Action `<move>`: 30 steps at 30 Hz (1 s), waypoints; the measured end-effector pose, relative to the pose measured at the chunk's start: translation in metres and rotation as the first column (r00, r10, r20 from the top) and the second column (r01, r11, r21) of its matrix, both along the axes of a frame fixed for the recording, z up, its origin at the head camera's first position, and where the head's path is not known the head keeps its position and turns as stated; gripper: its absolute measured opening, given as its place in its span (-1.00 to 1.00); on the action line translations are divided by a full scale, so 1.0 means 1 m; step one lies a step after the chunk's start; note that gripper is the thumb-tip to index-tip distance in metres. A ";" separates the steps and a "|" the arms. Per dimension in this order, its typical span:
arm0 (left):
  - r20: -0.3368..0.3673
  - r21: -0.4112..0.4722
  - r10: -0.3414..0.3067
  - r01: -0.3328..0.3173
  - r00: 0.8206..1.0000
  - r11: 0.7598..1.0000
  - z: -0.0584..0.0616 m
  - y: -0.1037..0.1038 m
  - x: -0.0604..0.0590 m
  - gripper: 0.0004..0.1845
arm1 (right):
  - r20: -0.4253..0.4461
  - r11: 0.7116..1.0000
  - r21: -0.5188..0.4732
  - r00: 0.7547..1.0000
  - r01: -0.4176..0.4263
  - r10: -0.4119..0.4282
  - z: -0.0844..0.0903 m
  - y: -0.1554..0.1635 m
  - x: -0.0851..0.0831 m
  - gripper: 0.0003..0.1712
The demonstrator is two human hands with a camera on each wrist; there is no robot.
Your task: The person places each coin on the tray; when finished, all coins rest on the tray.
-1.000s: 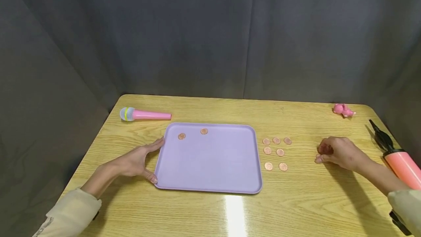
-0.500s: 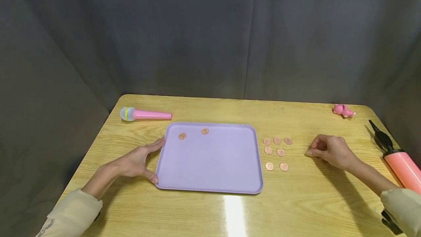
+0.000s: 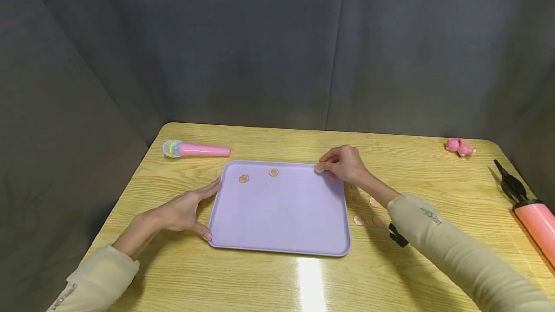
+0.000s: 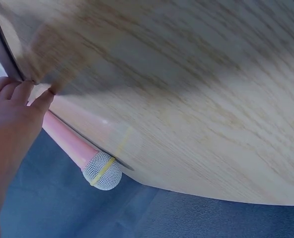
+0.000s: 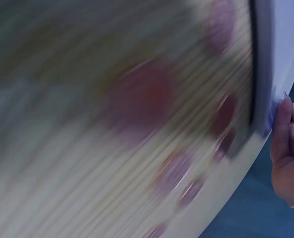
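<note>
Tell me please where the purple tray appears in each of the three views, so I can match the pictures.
Head view: the purple tray lies flat at the table's centre, between both hands.
Left wrist view: only a thin edge of the tray shows at the upper left, above the left hand's fingertips.
Right wrist view: the tray's corner fills the upper right, much blurred.
Shared landmark: the wooden table, whose grain shows in every view.

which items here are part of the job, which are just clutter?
In use:
- right hand, pinching a coin
- left hand, touching the lilac tray
- two coins in tray
- coins on table

Lying about:
- toy microphone
- pink toy
- hand pump
</note>
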State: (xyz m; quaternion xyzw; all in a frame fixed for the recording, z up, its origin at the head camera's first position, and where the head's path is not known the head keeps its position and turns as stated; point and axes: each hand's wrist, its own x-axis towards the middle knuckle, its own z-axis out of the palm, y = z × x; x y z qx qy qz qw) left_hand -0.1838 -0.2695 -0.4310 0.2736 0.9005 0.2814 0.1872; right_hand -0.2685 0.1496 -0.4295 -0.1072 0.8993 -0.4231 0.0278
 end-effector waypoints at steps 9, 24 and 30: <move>0.021 0.021 -0.005 0.005 1.000 1.000 0.000 0.001 0.000 0.41 | -0.029 0.998 0.069 1.000 -0.009 0.011 -0.001 -0.046 -0.009 -0.88; 0.007 0.013 0.002 -0.002 1.000 1.000 -0.003 -0.001 0.001 0.43 | -0.005 0.996 0.071 0.999 0.053 -0.053 -0.006 -0.054 0.001 -0.79; 0.010 -0.008 0.007 -0.007 1.000 1.000 0.001 0.000 -0.001 0.43 | -0.050 0.995 0.080 0.997 0.056 -0.053 -0.004 -0.041 0.002 -0.80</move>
